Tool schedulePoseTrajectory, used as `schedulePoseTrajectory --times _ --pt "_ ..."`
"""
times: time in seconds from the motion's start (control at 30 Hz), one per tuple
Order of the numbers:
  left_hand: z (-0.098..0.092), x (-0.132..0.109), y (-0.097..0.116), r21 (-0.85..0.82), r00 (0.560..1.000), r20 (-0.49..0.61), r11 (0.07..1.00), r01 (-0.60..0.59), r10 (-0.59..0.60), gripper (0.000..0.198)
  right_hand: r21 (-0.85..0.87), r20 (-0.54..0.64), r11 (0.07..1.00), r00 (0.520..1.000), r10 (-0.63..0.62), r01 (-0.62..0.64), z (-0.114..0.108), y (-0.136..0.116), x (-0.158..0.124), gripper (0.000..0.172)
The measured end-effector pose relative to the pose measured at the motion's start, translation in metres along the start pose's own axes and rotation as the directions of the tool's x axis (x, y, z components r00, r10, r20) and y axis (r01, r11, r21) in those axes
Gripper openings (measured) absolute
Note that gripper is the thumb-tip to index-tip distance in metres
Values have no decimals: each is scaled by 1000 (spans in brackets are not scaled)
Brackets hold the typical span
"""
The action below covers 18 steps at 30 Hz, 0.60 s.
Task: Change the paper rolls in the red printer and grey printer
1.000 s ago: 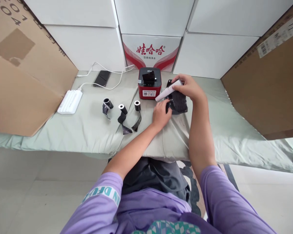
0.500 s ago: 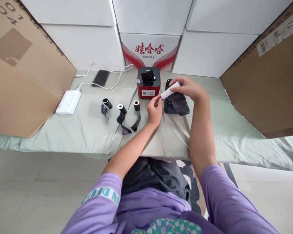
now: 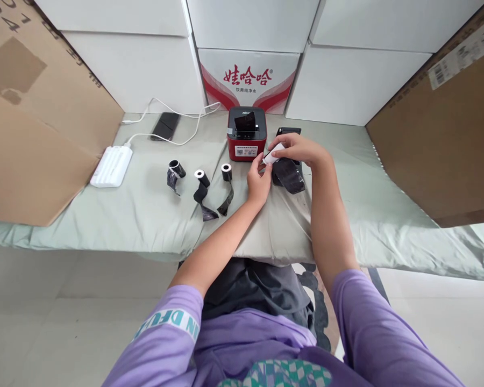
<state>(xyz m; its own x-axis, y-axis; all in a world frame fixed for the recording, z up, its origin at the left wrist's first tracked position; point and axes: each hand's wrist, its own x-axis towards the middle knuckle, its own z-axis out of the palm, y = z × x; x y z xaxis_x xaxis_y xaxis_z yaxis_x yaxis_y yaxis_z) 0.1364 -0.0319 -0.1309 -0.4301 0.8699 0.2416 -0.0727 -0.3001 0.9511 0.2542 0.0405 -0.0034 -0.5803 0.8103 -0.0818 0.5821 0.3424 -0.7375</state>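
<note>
Between my two hands is a paper roll (image 3: 275, 153), white with a loose black tail (image 3: 291, 176) hanging toward the front. My right hand (image 3: 296, 148) grips it from above with curled fingers. My left hand (image 3: 259, 181) has its fingertips closed on the roll's left end. Under the roll and my right hand lies a black handheld device (image 3: 289, 130), mostly covered. A red and black label printer (image 3: 246, 135) stands just left of my hands, with a black strip sticking out of its top.
Three small rolls with dark tails, a left one (image 3: 176, 169), a middle one (image 3: 201, 178) and a right one (image 3: 226, 172), lie on the green cloth. A white power bank (image 3: 112, 166) with a cable and a phone (image 3: 165, 126) are further left. Cardboard boxes (image 3: 447, 134) flank both sides.
My right hand has shifted left with the roll, whose visible white part now looks shorter. The black tail has swung left with it, and more of the handheld device's top shows.
</note>
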Motion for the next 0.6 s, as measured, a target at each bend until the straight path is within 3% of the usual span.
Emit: schedulePoseTrajectory --times 0.23,0.43,0.6 --pt "-5 0 0 -49 1000 24 999 -4 5 49 -18 35 998 998 53 -52 7 -3 1 35" --pt "-6 0 6 -29 997 25 997 -71 72 49 -8 56 996 994 90 -89 -2 -15 -13 37" --pt "-4 3 5 -48 996 54 997 -65 67 46 2 95 997 992 80 -81 -10 -10 -14 33"
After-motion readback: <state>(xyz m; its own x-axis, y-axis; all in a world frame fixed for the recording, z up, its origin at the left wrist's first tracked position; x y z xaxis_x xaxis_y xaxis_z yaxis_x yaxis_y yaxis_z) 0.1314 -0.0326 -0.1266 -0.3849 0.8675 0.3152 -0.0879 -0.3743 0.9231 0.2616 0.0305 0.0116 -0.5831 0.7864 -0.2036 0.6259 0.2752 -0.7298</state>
